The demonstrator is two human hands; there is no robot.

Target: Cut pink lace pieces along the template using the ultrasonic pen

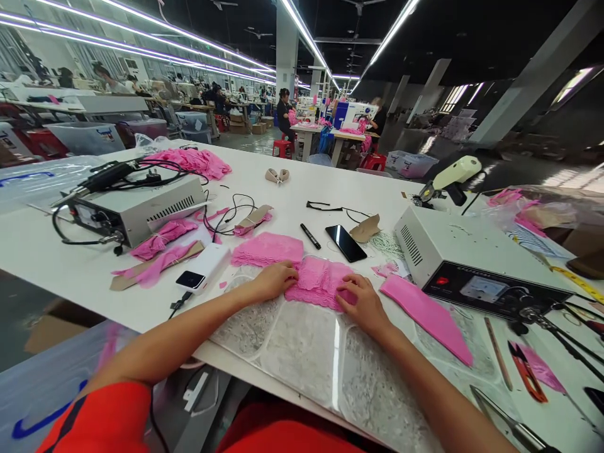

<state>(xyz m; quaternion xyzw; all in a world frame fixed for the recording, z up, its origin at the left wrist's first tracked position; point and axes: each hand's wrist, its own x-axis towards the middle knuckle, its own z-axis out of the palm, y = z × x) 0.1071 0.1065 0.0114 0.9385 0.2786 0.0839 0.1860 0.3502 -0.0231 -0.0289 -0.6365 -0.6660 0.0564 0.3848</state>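
A stack of pink lace pieces (317,280) lies on a glass plate (302,352) at the near edge of the white table (302,182). My left hand (274,279) grips the stack's left edge with curled fingers. My right hand (362,303) pinches its right edge. A second pink lace stack (267,249) lies just behind the left hand. A flat pink fabric piece (427,314) lies to the right of my right hand.
Grey control boxes stand at left (136,211) and right (467,261). A black phone (345,242), a marker (310,236), a white power bank (204,268), a cutting tool (450,179), red snips (526,371), cables and more pink fabric (193,162) surround me. Other people work at far tables.
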